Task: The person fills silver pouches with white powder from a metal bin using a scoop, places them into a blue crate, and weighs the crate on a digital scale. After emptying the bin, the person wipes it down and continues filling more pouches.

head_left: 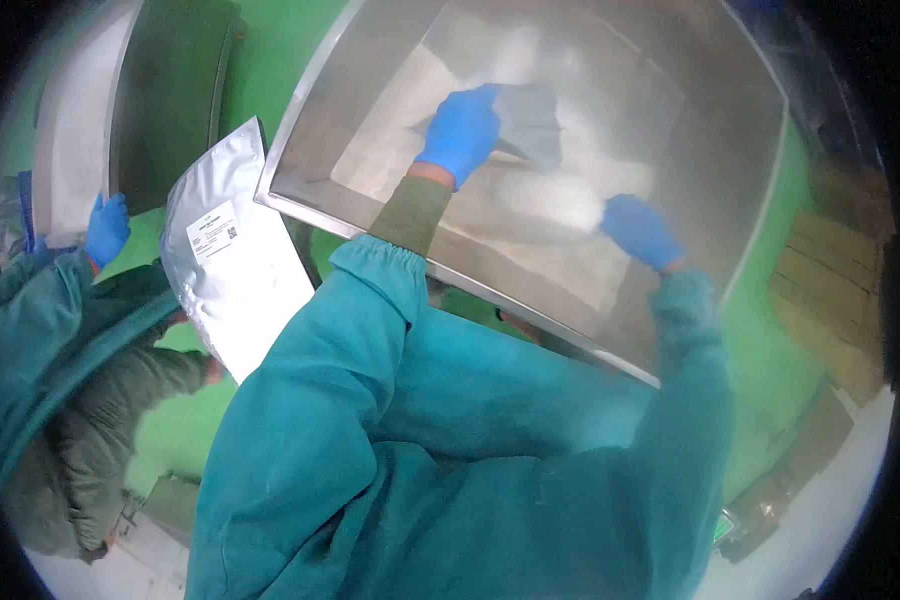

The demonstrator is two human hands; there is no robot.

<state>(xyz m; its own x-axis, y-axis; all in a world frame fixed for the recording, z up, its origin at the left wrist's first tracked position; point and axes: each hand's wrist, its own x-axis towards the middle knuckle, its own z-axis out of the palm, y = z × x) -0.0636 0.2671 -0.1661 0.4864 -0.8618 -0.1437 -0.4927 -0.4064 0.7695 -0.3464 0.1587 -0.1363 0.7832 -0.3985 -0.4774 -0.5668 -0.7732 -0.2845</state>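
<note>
My left hand [460, 135], in a blue glove, is closed on a grey, flat-sided scoop [530, 125] inside a deep stainless steel bin [310, 205]. Whitish powder [390, 140] covers the bin's floor. My right hand [642, 232], gloved in blue too, reaches in over the near right side. Its fingers are closed at the end of a white, rounded bag-like thing [550, 200], blurred by haze, that lies below the scoop. What exactly it is made of I cannot make out.
Left of the bin leans a silver pouch [240, 260] with a white label. Beyond it a co-worker's blue-gloved hand [107, 230] touches another steel bin [120, 110]. Brown cardboard boxes [825, 290] stand at the right on the green floor [760, 400].
</note>
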